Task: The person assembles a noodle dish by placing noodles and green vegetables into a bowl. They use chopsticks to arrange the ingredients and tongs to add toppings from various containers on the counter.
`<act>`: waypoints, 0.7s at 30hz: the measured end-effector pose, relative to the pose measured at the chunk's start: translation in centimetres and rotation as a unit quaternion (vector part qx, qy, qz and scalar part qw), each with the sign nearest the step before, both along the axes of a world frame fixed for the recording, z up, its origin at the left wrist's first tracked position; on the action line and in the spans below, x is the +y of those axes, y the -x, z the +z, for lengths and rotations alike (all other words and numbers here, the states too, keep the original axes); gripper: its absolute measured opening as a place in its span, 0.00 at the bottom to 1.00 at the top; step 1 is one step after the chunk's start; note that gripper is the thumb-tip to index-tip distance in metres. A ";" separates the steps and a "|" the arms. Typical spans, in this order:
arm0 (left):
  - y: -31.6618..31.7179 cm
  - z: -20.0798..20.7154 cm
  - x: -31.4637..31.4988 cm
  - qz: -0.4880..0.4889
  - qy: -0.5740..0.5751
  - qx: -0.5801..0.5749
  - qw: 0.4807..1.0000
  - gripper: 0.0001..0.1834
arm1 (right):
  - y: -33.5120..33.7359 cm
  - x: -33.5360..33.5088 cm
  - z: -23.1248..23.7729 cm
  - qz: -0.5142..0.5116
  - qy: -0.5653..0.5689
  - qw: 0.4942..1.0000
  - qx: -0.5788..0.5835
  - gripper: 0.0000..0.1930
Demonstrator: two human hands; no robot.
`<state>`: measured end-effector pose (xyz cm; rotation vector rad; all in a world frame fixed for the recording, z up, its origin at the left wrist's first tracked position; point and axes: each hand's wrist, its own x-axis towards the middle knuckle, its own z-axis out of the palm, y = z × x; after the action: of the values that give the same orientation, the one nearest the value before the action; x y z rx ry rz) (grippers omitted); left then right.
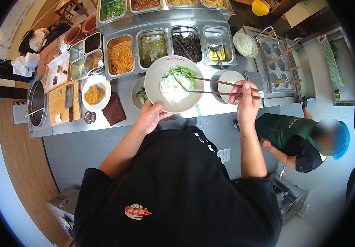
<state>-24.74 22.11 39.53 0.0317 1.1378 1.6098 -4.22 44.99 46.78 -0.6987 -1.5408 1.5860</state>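
Two hands busy with one bowl of noodles

From my remote seat I see the left hand (152, 115) gripping the bowl (153, 76) by its near rim, thumb on top and fingers underneath. The bowl is held above the counter (142, 123), just ahead of that hand. White noodles (172, 91) fill its middle, with greens (180, 71) along their far and right sides.

The right hand (248, 103) is closed around the thick ends of the chopsticks (210, 80). They stand apart, pointing leftward into the bowl, tips at the noodles and greens; I cannot tell whether they pinch anything.

Partly under the bowl, ahead of the left hand, sits a second bowl (133, 96) with some leaves. A third bowl (229, 76) is just beyond the right hand.

Left of the left hand I make out a brown cloth (114, 110), a plate (107, 89) of yellow food, and a knife (69, 96) on a board (55, 108). Beyond both hands runs a row of pans, among them orange strips (120, 56) and a ladle (214, 47) in yellow liquid. Well right of the right hand, a co-worker (284, 127) leans toward the counter.
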 end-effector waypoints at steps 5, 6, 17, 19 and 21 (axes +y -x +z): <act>-1.4 0.8 1.3 0.007 -0.021 0.001 1.000 0.26 | 2.0 -3.1 -4.4 -0.055 0.112 0.992 -0.007 0.18; -1.6 0.6 1.5 0.003 -0.003 0.005 1.000 0.27 | 2.4 -3.5 -5.5 -0.078 0.146 0.986 0.016 0.17; -1.1 -0.2 1.1 -0.040 0.002 -0.004 0.999 0.28 | 3.4 -2.8 -4.8 -0.102 0.182 0.976 0.061 0.14; -0.7 -0.5 1.1 -0.038 -0.003 -0.015 0.999 0.27 | 3.6 -4.4 -4.7 -0.024 0.172 0.985 -0.008 0.16; 0.3 -1.3 0.7 -0.016 -0.007 -0.027 0.999 0.27 | 2.5 -2.6 -3.8 -0.021 0.112 0.992 -0.061 0.15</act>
<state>-25.08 22.80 38.25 0.0157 1.0797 1.5808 -6.75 42.38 42.96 -0.9613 -1.4356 1.7293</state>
